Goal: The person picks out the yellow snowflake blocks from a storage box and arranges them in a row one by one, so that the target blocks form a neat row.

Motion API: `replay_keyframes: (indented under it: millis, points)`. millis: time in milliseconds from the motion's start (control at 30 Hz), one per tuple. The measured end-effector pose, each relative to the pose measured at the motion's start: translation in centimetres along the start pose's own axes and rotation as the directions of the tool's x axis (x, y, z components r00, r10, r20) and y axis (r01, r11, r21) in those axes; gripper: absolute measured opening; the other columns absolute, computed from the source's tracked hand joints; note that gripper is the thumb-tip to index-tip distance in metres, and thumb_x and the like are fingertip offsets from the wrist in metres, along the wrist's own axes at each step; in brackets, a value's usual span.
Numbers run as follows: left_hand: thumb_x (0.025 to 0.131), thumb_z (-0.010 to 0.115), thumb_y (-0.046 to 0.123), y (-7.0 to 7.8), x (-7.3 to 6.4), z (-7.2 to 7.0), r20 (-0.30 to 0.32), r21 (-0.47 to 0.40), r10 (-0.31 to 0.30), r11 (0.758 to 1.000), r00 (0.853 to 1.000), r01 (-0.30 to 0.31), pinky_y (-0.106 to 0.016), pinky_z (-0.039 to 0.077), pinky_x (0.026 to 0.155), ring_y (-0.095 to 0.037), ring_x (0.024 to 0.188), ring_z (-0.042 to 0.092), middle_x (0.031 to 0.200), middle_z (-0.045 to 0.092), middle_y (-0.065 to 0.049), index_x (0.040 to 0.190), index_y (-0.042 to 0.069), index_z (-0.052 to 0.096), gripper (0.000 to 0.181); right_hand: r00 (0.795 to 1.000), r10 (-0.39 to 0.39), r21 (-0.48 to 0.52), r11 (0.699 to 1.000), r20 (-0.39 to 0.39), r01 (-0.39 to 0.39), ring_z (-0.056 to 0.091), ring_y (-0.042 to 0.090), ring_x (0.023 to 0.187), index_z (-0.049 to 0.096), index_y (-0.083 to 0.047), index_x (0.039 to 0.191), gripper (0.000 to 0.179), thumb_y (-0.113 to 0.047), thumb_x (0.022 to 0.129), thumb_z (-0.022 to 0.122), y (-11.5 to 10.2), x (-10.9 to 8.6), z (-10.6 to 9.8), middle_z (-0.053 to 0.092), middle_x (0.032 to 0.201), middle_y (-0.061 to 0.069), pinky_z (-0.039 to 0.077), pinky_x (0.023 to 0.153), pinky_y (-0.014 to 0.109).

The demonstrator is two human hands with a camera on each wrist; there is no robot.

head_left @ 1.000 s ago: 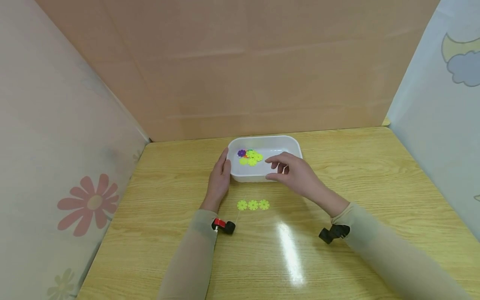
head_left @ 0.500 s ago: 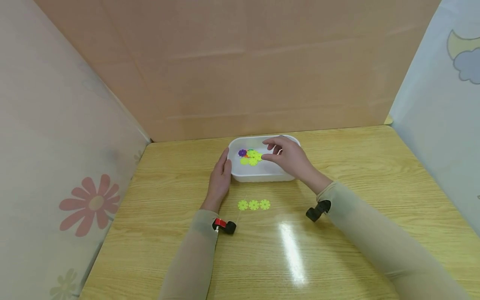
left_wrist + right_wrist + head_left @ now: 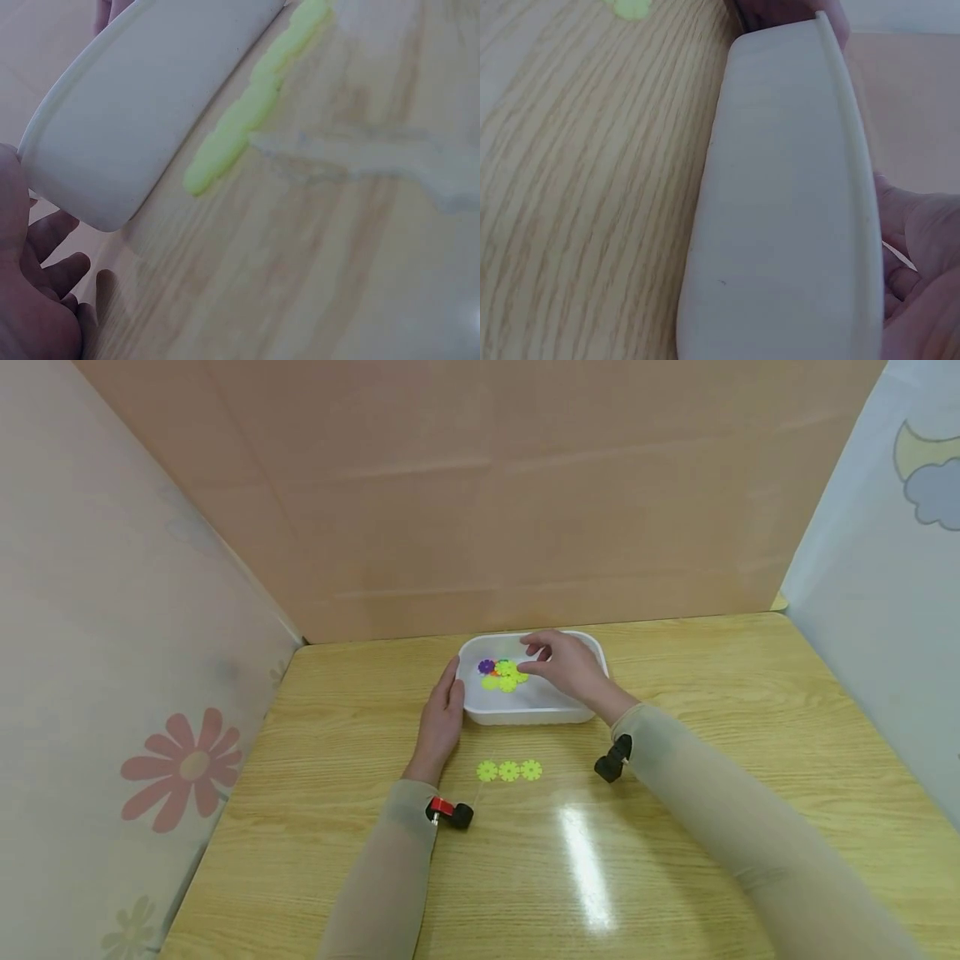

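Note:
A white plastic tray stands near the table's back edge. At its left end lie several flower-shaped snowflake discs: yellow discs, a purple disc, and bits of orange and green. My left hand rests against the tray's left side, fingers along the outer wall; the left wrist view has its lower fingers loosely bent beside the wall. Over the tray, my right hand reaches in, thumb and forefinger apart beside the yellow discs. Nothing shows between them. The right wrist view has the tray wall hiding its fingertips.
Three yellow discs lie in a row on the wooden table in front of the tray. A brown panel rises behind the table. Pale walls with printed flowers and a moon stand at the sides.
My right hand has moved left and farther into the tray, from its front right side to beside the yellow discs. The left hand keeps its place on the tray.

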State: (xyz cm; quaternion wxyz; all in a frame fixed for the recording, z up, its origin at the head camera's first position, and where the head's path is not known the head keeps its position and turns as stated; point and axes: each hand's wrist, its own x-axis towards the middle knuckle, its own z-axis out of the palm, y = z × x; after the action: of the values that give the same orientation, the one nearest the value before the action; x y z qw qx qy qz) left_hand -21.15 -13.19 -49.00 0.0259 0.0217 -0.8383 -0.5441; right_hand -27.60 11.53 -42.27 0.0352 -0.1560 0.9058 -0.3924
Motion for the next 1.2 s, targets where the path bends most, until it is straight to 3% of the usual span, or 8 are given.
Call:
replay_keyframes:
  millis: [367, 567, 833, 1200]
  points:
    - [0.121, 0.036, 0.044, -0.2, 0.1, 0.0, -0.006, 0.013, 0.004, 1.0, 1.0, -0.004, -0.046, 0.026, 0.135, -0.019, 0.165, 0.027, 0.178, 0.034, 0.009, 0.175, 0.035, 0.032, 0.055, 0.995, 0.068, 0.013, 0.998, 0.074, -0.069, 0.065, 0.029, 0.115, 0.068, -0.008, 0.15, 0.054, -0.023, 0.101, 0.085, 1.5, 1.6, 1.4, 0.073, 0.129, 0.013, 0.053, 0.1, 0.046]
    - [0.121, 0.035, 0.047, -0.2, 0.0, 0.0, -0.001, 0.013, 0.001, 1.0, 1.0, -0.001, -0.046, 0.026, 0.135, -0.018, 0.166, 0.027, 0.178, 0.033, 0.01, 0.175, 0.04, 0.031, 0.055, 0.994, 0.064, 0.023, 0.998, 0.093, -0.067, 0.065, 0.031, 0.117, 0.071, -0.006, 0.146, 0.051, -0.021, 0.1, 0.086, 2.2, 1.9, 1.9, 0.072, 0.126, 0.013, 0.053, 0.104, 0.048]
    - [0.121, 0.035, 0.048, -0.2, -0.1, 0.1, -0.001, 0.014, 0.004, 1.0, 1.0, -0.004, -0.045, 0.027, 0.134, -0.017, 0.165, 0.027, 0.178, 0.033, 0.01, 0.175, 0.038, 0.031, 0.056, 0.989, 0.064, 0.01, 0.998, 0.131, -0.065, 0.065, 0.032, 0.12, 0.071, -0.002, 0.143, 0.049, -0.018, 0.099, 0.086, 2.9, 2.4, 2.3, 0.072, 0.124, 0.015, 0.051, 0.111, 0.048]
    - [0.121, 0.036, 0.044, -0.3, 0.0, 0.0, -0.009, 0.016, 0.006, 1.0, 1.0, -0.006, -0.043, 0.026, 0.135, -0.018, 0.165, 0.028, 0.178, 0.033, 0.01, 0.175, 0.039, 0.032, 0.054, 0.987, 0.054, -0.07, 0.997, 0.15, -0.044, 0.064, 0.027, 0.109, 0.078, -0.002, 0.133, 0.042, -0.02, 0.097, 0.088, 3.2, 2.7, 2.5, 0.073, 0.116, 0.012, 0.053, 0.1, 0.045]
